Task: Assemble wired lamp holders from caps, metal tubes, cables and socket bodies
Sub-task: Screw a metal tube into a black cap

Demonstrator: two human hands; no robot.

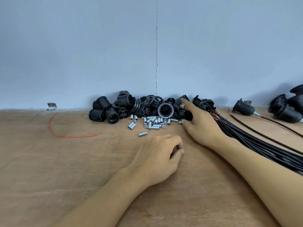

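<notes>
Looking down at a blue-grey wall [82, 46] and a plywood tabletop [49, 169] set against it. At right, a thick bundle of black cables [262, 145], fanning from the lower right edge toward the wall, red cores bared at the far ends. Against the wall, mid-view, a heap of black socket bodies [105, 110], rings [165, 110] and caps [196, 100]; far right, well apart, several wired lamp holders [244, 108] lying on their sides. Right hand [201, 128] over the heap's right end, index finger straight and touching a black piece, thumb down by the tubes; cannot tell whether anything is gripped. Left hand [159, 159] resting on the wood nearer the camera, fingers loosely curled, nothing seen in it. Just before the heap, scattered metal tubes [152, 122] and nuts [164, 127]. Left, a loose red wire [54, 131]; beyond it, a small metal bracket [52, 105].
</notes>
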